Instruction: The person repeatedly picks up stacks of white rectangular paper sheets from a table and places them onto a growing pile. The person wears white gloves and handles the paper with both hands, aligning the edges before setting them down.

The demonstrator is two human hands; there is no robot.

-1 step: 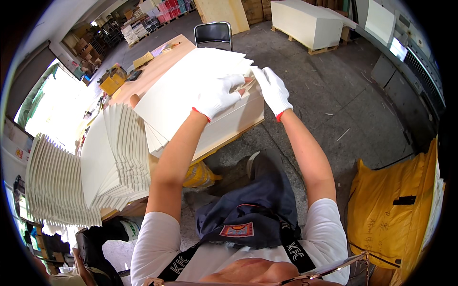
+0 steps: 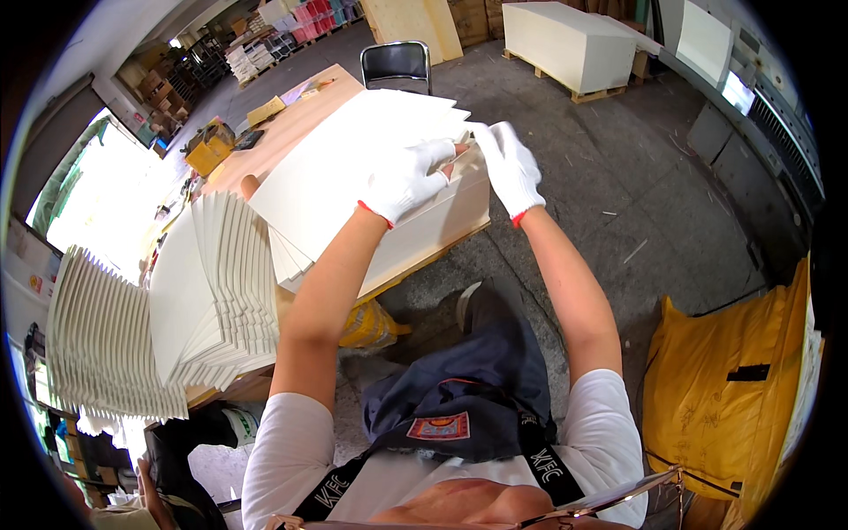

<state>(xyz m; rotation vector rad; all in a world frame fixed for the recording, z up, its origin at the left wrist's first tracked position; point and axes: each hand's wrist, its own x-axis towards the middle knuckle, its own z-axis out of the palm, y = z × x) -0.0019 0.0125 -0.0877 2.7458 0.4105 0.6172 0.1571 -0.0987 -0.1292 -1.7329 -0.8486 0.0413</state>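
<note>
A tall stack of large white cardboard sheets (image 2: 353, 132) lies on the table, its top sheets slightly fanned at the near left and far right corners. My left hand (image 2: 406, 179), in a white glove with bare thumb and finger tips, rests on the stack near its right end. Thumb and finger close round the edges of the upper sheets. At the right corner, my right hand (image 2: 507, 170), also gloved, has its fingers bent together against the sheet edges. Its fingertips are partly hidden, as is how many sheets each hand grips.
Fanned piles of white sheets (image 2: 115, 344) stand at the left. The wooden table (image 2: 314, 88) carries a yellow box (image 2: 210, 148). A black chair (image 2: 395, 66) stands behind it. On the right are a yellow-covered bulky load (image 2: 720, 389) and a grey machine (image 2: 742, 150).
My right hand has turned slightly and shifted a little to the right at the stack's corner. The left hand stays nearly in place.
</note>
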